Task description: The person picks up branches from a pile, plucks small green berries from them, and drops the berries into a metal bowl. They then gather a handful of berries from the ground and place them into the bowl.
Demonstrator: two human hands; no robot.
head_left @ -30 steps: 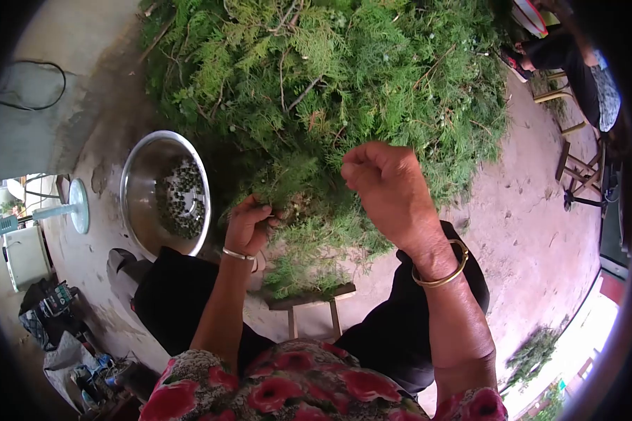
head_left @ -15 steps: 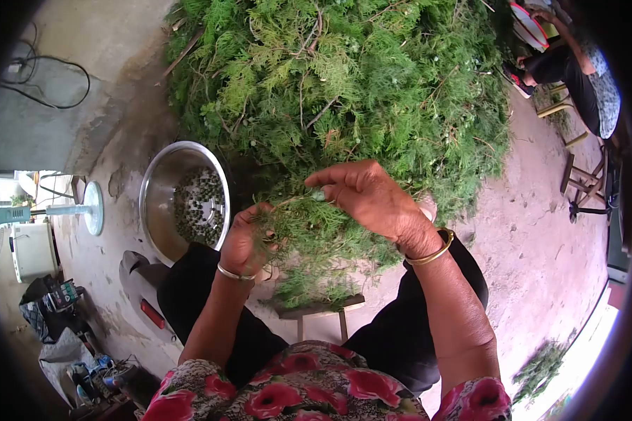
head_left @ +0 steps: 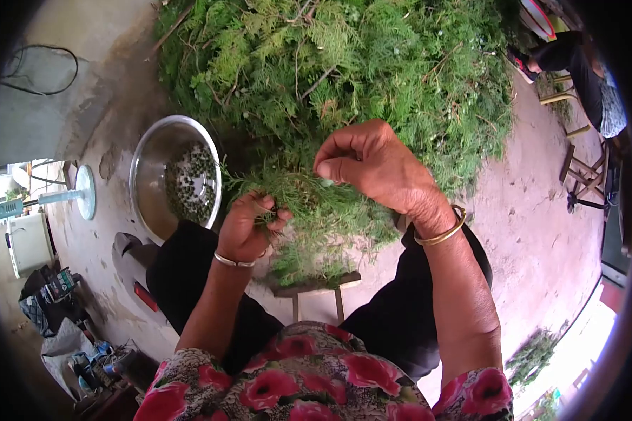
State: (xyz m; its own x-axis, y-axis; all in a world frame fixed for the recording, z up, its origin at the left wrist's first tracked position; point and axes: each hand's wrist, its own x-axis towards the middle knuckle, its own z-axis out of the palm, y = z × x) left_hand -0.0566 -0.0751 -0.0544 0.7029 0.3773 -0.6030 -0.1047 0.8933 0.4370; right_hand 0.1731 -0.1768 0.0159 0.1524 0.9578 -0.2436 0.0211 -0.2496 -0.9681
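Observation:
My left hand (head_left: 244, 223) is closed around the stem end of a green conifer sprig (head_left: 288, 188), whose feathery leaves fan out towards the right. Above and right of that sprig, my right hand (head_left: 372, 165) is in a pinch, thumb against bent fingers. Just under its thumb shows a small pale green cone (head_left: 326, 182); what the fingertips themselves hold, I cannot tell. Left of my left hand, a metal basin (head_left: 140, 168) contains many small round green cones (head_left: 193, 184).
A large heap of conifer branches (head_left: 372, 63) fills the ground ahead. Between my knees stands a small wooden stool (head_left: 316, 286) with loose sprigs behind it. A pedestal fan (head_left: 86, 193) is at left. Another person's leg (head_left: 565, 52) and a wooden stool (head_left: 583, 175) are at right.
My right hand has lifted slightly up and away from the sprig, and its fingers have drawn closer together. The sprig in my left hand has tilted upward. The view has shifted a little.

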